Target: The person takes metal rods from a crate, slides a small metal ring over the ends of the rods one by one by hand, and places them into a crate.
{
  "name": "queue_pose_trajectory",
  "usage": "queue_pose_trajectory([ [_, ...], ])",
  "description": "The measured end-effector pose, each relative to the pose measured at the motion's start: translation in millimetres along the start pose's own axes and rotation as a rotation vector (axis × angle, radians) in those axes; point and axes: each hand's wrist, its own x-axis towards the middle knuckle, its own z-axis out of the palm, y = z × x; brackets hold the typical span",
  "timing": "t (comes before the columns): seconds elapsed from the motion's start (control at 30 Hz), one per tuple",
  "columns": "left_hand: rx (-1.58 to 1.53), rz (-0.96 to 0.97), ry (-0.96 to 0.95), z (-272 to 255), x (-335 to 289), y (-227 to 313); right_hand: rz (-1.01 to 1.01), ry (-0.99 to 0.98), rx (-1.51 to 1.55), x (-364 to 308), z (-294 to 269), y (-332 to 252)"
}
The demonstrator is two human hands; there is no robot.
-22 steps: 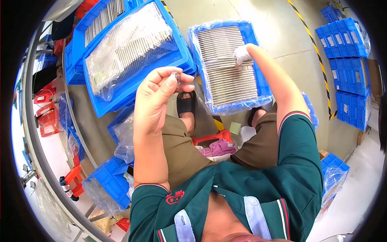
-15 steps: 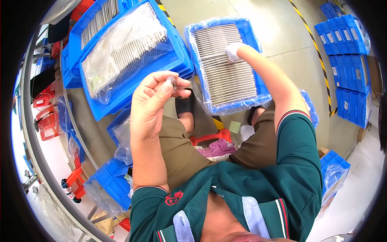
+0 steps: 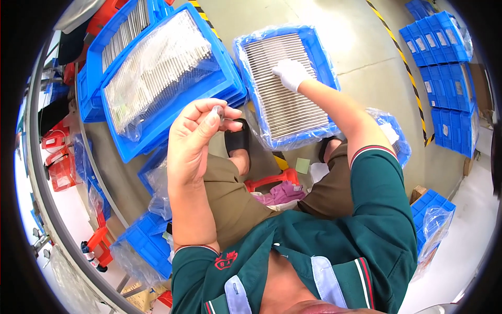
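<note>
Raised at the centre left, my bare left hand [image 3: 196, 138] pinches a small dark-grey metal piece [image 3: 220, 113] between thumb and fingers; part of the piece is hidden. My right hand [image 3: 291, 74], in a white glove, is over a blue crate [image 3: 327, 57] lined with clear plastic. Its fingers are bent together at the packed rows of thin silver metal rods [image 3: 285, 112]. Whatever lies under those fingertips, if anything, is hidden. No rod shows lifted out of the rows.
At the left, stacked blue crates [image 3: 222, 94] hold more silver rods under clear plastic film. A smaller lined blue bin [image 3: 397, 138] stands beside my right knee. A red stool [image 3: 261, 182] with a purple cloth [image 3: 282, 193] is between my legs. Blue bins [image 3: 452, 83] are stacked at the far right.
My right hand has moved left across the rods, and more of the glove shows. My left hand has shifted slightly down and left, still pinching the metal piece.
</note>
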Motion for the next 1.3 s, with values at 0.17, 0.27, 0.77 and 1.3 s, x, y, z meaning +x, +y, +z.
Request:
queue_pose_trajectory([
  [0.17,0.004,0.011,-0.028,1.3,0.7,-3.4,-0.018,-0.036,-0.066,-3.4,-7.0,-9.1],
  [0.27,0.026,-0.001,-0.029,0.1,3.9,-7.0,-0.025,-0.106,-0.118,-9.9,-38.6,6.9],
  [0.77,0.167,-0.126,-0.114,20.7,32.0,-39.9,1.086,-0.138,0.159,-437.9,-71.7,87.4],
  [1.3,0.192,-0.364,-0.204,2.7,64.2,-80.9,1.358,-0.209,0.102,-564.6,107.4,64.1],
])
